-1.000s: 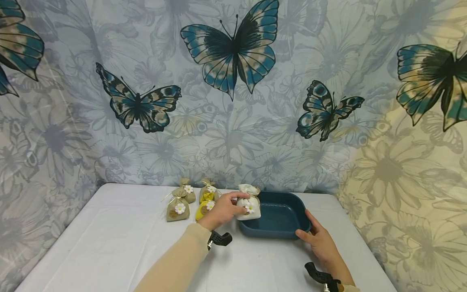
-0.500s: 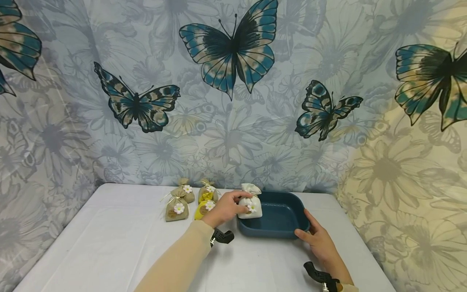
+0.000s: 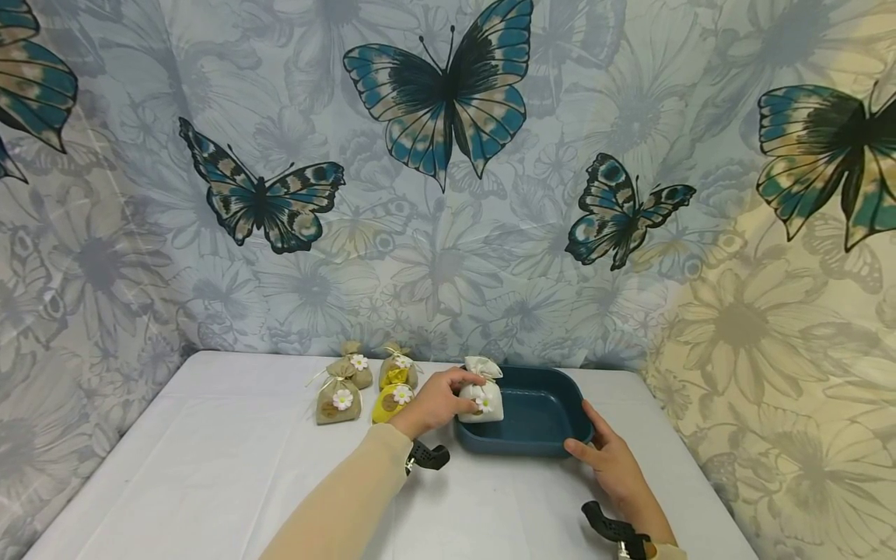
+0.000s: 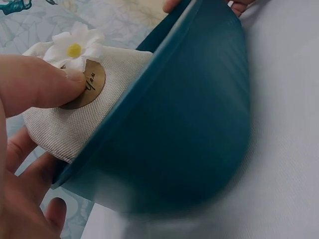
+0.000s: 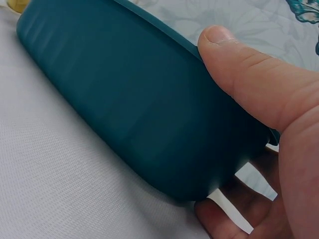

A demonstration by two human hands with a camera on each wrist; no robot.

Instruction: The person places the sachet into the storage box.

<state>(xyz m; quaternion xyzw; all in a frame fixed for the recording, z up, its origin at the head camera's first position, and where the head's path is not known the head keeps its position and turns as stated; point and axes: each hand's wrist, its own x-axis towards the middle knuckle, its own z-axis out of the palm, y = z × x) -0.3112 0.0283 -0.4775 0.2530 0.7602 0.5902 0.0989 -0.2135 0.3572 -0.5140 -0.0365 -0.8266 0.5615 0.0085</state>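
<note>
Head view: L hand (image 3: 437,400) pinches a small white cloth drawstring pouch (image 3: 493,393), thumb on front, fingers round behind; grip is closed to about the pouch's thickness. Pouch is at the L end of a dark-teal rounded-rectangular tray (image 3: 535,446), w/ its lower part below the rim per L wrist view; can't tell if its base touches the tray floor. R hand (image 3: 612,459) grips the tray's near R corner, thumb on the near side, fingers round the end.

Step in hand looks like putting the pouch into the tray. Next move prob. calls for settling the base on the floor, then easing the L fingers off w/o tipping it, R hand keeping the tray steady.

Pouch is approx. upright: tied neck up, base down, long axis running neck to base. Front, w/ white fabric daisy (image 4: 75,50) & round brown label (image 4: 96,82), faces the person. Tray's long axis runs L–R across the white-covered table (image 3: 210,467). Three tan burlap pouches (image 3: 339,403) & one yellow pouch (image 3: 385,406) stand L of the tray, apart from it.
</note>
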